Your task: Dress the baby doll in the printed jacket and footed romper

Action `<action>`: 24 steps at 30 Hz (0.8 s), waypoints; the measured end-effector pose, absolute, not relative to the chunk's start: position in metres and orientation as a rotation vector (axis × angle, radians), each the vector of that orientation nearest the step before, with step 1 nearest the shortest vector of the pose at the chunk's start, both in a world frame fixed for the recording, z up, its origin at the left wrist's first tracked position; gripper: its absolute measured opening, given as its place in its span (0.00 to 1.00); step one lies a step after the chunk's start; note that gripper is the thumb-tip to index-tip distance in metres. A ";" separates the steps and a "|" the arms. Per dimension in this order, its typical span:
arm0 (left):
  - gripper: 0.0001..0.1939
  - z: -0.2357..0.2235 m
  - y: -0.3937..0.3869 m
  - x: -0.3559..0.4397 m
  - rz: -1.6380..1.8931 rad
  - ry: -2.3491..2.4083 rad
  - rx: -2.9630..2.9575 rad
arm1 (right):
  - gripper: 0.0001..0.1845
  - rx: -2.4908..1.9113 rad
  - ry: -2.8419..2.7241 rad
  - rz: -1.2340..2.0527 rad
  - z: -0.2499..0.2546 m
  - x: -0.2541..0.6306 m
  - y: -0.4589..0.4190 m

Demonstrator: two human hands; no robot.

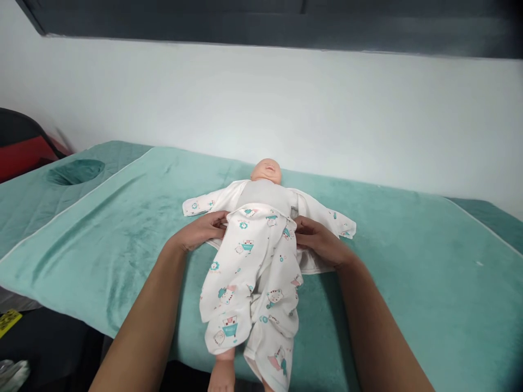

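Note:
A baby doll [266,171] lies on its back on the teal bed cover, its head toward the wall and its feet toward me. White printed trousers [261,261] cover its legs up to the waist. Beneath its body and over its arms spreads a white jacket [327,218], open at the front over a pale grey torso [265,195]. My left hand [206,228] pinches the trouser waistband at the doll's left-hand side in view. On the opposite side, my right hand [318,239] grips the same waistband. Both sets of fingertips are partly hidden by cloth.
The teal cover [408,283] spreads across a bed with a round face hole [77,171] at the left. Behind stands a white wall [261,98] with a dark panel [261,22] above. A black and red chair [24,141] is at far left.

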State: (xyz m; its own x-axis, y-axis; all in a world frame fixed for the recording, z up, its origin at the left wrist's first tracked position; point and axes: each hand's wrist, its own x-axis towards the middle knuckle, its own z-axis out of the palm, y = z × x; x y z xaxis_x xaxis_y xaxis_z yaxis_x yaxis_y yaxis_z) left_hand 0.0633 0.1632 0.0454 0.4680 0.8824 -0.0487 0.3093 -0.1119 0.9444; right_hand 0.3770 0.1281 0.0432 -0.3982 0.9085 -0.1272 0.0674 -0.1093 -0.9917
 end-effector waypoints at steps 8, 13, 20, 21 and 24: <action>0.18 0.035 0.167 0.055 0.698 0.859 1.309 | 0.12 -1.035 -1.367 1.582 0.033 0.377 0.129; 0.18 0.035 0.166 0.055 0.669 0.879 1.262 | 0.12 -1.061 -1.427 1.529 0.029 0.377 0.130; 0.09 0.030 0.165 0.061 0.769 0.908 1.249 | 0.15 -1.139 -1.400 1.321 0.018 0.370 0.136; 0.08 0.029 0.165 0.062 0.798 0.916 1.251 | 0.16 -1.152 -1.392 1.287 0.017 0.368 0.136; 0.12 0.026 0.164 0.067 0.877 0.926 1.254 | 0.15 -1.188 -1.352 1.228 0.015 0.363 0.137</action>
State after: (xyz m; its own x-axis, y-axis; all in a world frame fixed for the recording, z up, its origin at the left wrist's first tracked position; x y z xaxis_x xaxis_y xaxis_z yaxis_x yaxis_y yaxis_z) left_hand 0.0674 0.1638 0.0261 0.3820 0.9200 -0.0871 -0.0374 0.1095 0.9933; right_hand 0.3627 0.1366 0.0149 -0.1046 0.9942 0.0266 0.0691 0.0339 -0.9970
